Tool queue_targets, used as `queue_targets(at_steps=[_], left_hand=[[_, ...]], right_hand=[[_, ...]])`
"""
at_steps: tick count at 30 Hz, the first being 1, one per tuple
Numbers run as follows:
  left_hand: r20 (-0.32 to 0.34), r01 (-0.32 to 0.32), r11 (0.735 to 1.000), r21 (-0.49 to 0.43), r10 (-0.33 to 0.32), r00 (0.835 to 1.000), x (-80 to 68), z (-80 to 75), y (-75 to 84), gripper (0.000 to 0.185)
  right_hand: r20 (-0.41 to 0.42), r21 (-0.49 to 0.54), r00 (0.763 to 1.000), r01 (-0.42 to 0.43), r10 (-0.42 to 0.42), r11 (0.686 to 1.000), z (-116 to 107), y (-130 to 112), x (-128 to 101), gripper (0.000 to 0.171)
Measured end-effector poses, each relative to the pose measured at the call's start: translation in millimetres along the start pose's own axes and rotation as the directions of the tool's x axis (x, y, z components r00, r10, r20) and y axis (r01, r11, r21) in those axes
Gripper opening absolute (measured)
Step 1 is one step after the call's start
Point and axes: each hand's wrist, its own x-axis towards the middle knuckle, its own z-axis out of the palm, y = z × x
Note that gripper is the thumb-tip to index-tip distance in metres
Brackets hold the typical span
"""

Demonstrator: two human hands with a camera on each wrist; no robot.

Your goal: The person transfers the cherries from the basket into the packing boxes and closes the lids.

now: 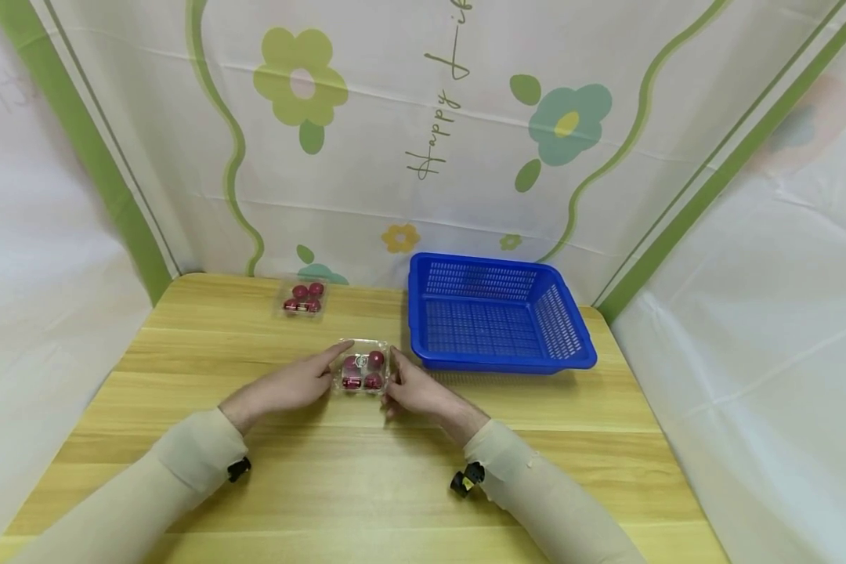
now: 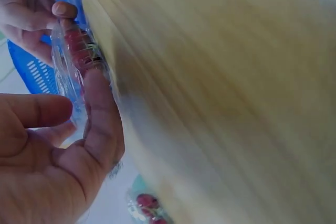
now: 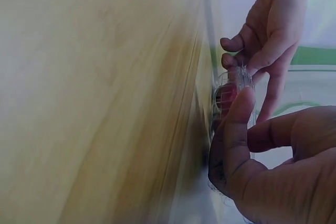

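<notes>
Mid-table, near the blue basket (image 1: 497,317): clear clamshell (image 1: 362,368) w/ red fruit, pinched betw. left hand (image 1: 298,385) & right hand (image 1: 414,392). Prob. light, thin, crushable, slick; best gripped at side rims, gently.

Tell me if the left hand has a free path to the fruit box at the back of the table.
Probably yes: bare table lies between the left hand and the far box, but the hand holds the near box.

a wooden table (image 1: 366,478) carries two clear fruit boxes (image 1: 363,366) (image 1: 304,298) and a blue basket (image 1: 497,321).
</notes>
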Motion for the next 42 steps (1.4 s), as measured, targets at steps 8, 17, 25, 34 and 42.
queue_targets(at_steps=[8, 17, 25, 34, 42], left_hand=[[0.103, 0.032, 0.964, -0.264, -0.004, 0.995, 2.5, 0.1, -4.5, 0.094], [0.126, 0.016, 0.928, -0.373, 0.034, 0.991, 3.6, -4.9, -7.8, 0.1], [0.1, 0.053, 0.887, -0.458, -0.008, 0.995, 7.8, -2.7, -7.9, 0.098], [0.077, 0.061, 0.858, -0.509, -0.026, 0.997, 9.9, 2.8, -10.3, 0.095], [0.065, 0.066, 0.885, -0.462, -0.04, 0.997, 8.0, 3.9, -14.5, 0.101]], right_hand=[[-0.005, 0.018, 1.0, -0.024, 0.024, 1.0, 0.8, 1.2, -1.2, 0.088], [-0.005, 0.036, 0.999, -0.038, 0.038, 0.999, 0.6, 3.2, 1.5, 0.087], [-0.007, 0.031, 1.0, -0.021, 0.021, 0.999, 4.6, 2.9, 1.9, 0.087], [0.015, 0.036, 1.0, -0.018, 0.017, 0.999, 8.0, 2.1, 2.9, 0.088], [0.032, 0.044, 0.999, -0.026, 0.024, 0.999, 6.9, 1.6, 4.6, 0.087]])
